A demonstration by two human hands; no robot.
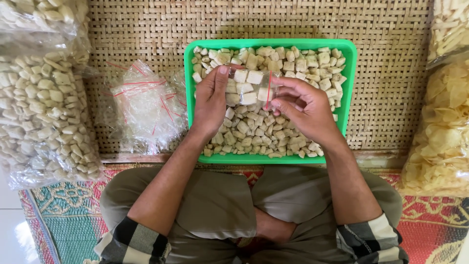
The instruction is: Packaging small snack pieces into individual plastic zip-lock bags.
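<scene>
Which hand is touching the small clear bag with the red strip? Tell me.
Touching, both. The head view shows the left hand and the right hand pinching opposite sides of the small clear bag, over the green tray.

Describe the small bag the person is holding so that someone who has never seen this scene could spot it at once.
Start at the green tray of pale cube-shaped snacks on the woven mat. Just above its middle, the left hand and right hand hold a small clear bag between them. Unlike the empty red-striped bags piled left of the tray, it already holds several cubes.
</scene>
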